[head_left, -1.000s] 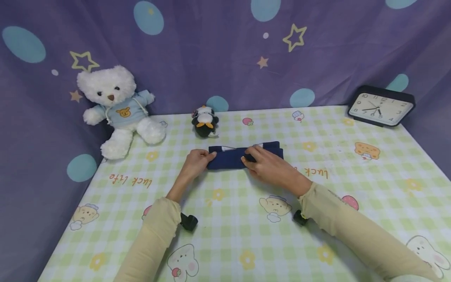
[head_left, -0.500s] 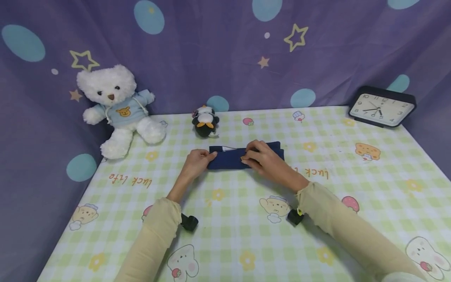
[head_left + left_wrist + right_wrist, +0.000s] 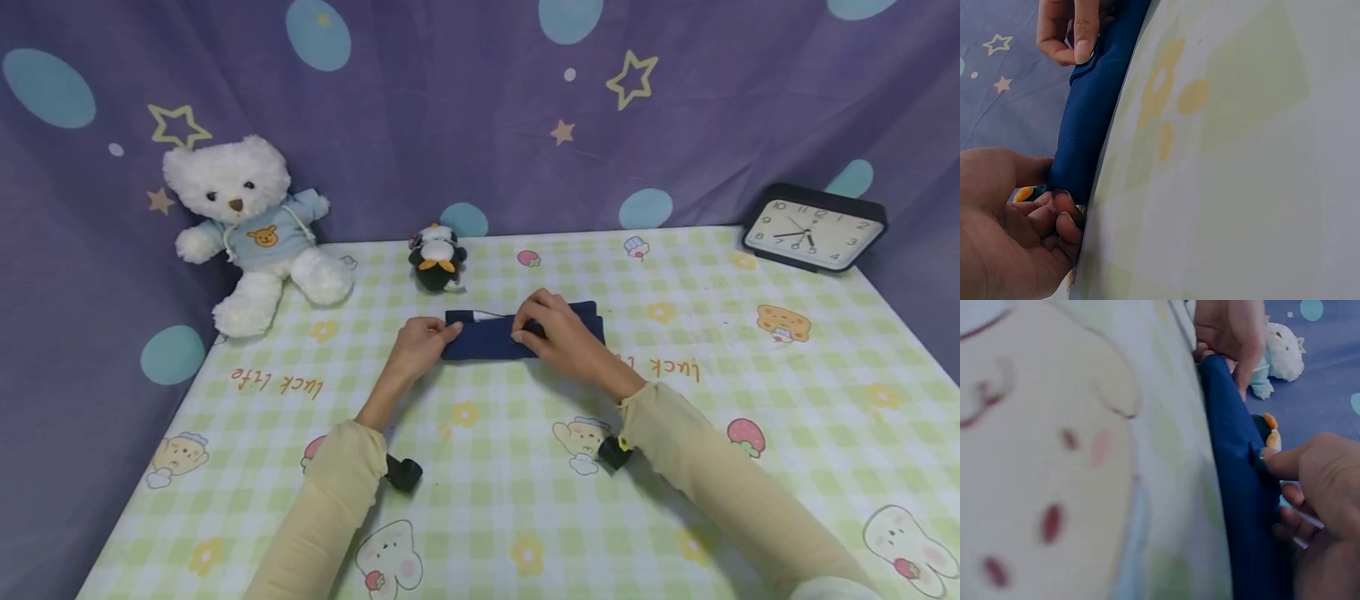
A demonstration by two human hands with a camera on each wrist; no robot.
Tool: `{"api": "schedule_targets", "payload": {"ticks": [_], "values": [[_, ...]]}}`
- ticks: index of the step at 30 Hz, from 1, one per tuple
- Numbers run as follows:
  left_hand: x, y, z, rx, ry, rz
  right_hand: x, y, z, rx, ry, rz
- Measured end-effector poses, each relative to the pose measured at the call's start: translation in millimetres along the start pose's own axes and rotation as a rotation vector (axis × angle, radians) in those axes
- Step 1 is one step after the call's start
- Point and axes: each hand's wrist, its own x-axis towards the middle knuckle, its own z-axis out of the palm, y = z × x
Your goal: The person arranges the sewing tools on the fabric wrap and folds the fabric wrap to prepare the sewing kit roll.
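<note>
A long, narrow navy blue folded fabric piece [image 3: 483,340] lies on the table in the head view, with a white strip showing along its far edge. My left hand [image 3: 422,346] pinches its left end between thumb and fingers, thumb on top. Over the middle right part, my right hand [image 3: 558,333] pinches a small dark flap [image 3: 1255,453] that rises from the fabric in the right wrist view. A small shiny spot shows right at that thumb's tip. The left wrist view shows the blue roll [image 3: 1085,128] running between both hands. My right hand hides part of the fabric.
A small penguin plush [image 3: 437,258] stands just behind the fabric. A white teddy bear [image 3: 258,237] in a blue hoodie sits at the back left. At the back right stands a black-framed clock [image 3: 813,227]. A purple curtain [image 3: 495,125] borders the checked tablecloth [image 3: 480,517].
My right hand has shifted slightly left and away from me, its wrist rising and its fingers drawing into a pinch at the flap. The left hand and the fabric stay in place.
</note>
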Motion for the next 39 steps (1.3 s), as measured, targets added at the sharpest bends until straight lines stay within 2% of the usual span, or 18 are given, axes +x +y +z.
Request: {"api": "schedule_targets", "payload": {"ticks": [9,15,25,34,37,39], "values": [[-1.8,0.4,-0.7,0.003,-0.003,0.013,10.7,-0.4,-10.1,0.089,-0.109,0.079],[-1.1,1.1,0.2,0.004,-0.004,0.025,13.9,-1.9,-14.6,0.052,-0.179,0.145],[1.3,1.0,2.4,0.040,-0.011,0.018,22.1,-1.8,-18.4,-0.020,-0.291,0.128],[2.2,2.6,1.9,0.033,-0.027,0.000,20.6,-1.3,-17.7,-0.051,-0.295,0.112],[2.1,2.9,0.2,0.040,-0.006,-0.010,16.9,-0.7,-16.4,-0.042,-0.253,0.084],[1.5,3.0,-1.8,0.046,0.004,-0.016,10.9,-1.0,-16.3,-0.043,-0.191,0.063]]}}
